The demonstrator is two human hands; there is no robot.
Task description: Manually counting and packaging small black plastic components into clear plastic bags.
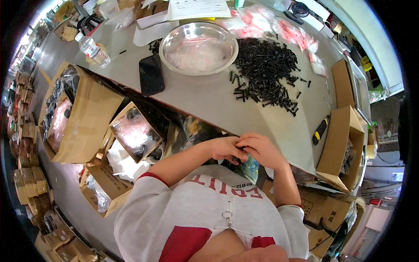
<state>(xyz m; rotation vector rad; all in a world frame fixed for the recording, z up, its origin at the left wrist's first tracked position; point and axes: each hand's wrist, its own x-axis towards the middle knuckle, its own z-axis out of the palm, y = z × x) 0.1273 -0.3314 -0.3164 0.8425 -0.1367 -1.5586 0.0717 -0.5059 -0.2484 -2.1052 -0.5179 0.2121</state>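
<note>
Nearest to us, the left hand [226, 148] and the right hand [264, 152] are meeting at the near edge of the desk [266, 124], their fingers lying curled and touching. The knuckles are hiding the space between them; we are seeing a dark patch below the fingertips but cannot tell whether either hand is gripping anything. Below, the right arm is partly covering cartons [325, 212], whose contents we are barely making out.

Beyond the hands, the pile of black screws [266, 65] is spreading across the grey desk, well apart from the fingers. To its left a steel bowl [174, 36] is holding clear bags [196, 54], which are overlapping too closely for counting; a dark phone [151, 75] is lying just beside it. A yellow-and-black tool [321, 130] is resting near an open cardboard box [334, 142] at the right. Farther back, red-edged bags [253, 22] are heaping up, and paper sheets [198, 8] are running out of view. Across the floor, stacked cartons [30, 179] are blurring toward the dark left rim.
</note>
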